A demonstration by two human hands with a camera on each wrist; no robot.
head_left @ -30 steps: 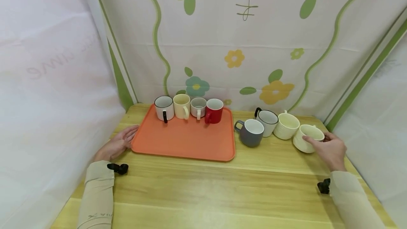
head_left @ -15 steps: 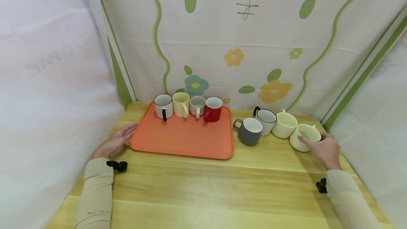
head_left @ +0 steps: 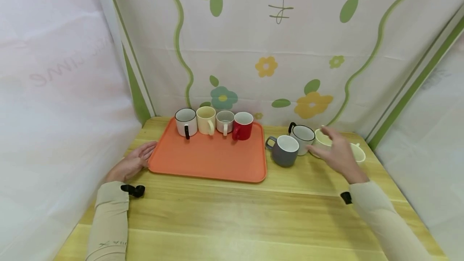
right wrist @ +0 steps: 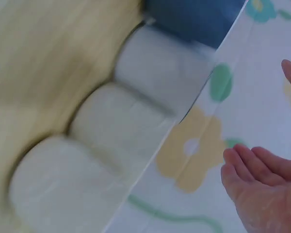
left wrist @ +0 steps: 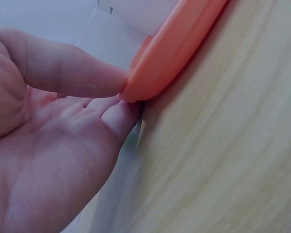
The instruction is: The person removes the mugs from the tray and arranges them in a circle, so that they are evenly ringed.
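My left hand [head_left: 135,160] is at the left edge of an orange tray [head_left: 206,156]. In the left wrist view, the tray's rim [left wrist: 157,63] lies between my thumb and the fingers under it. On the tray's back part stand a white mug with black rim [head_left: 186,122], a cream mug [head_left: 206,119], a small white mug [head_left: 225,121] and a red mug [head_left: 243,126]. My right hand [head_left: 337,152], empty with fingers spread, passes above two cream mugs [head_left: 359,154] and partly hides them. Nearest its fingertips is another black-rimmed white mug [head_left: 302,137].
A dark grey mug [head_left: 285,154] stands just right of the tray, at the left end of the right-hand group. The wooden table [head_left: 224,216] extends toward me. Floral cloth [head_left: 268,88] hangs behind the mugs, with white cloth at both sides.
My right hand has let go of the rightmost cream mug, risen and moved left over the group. My left hand has stayed at the tray edge.
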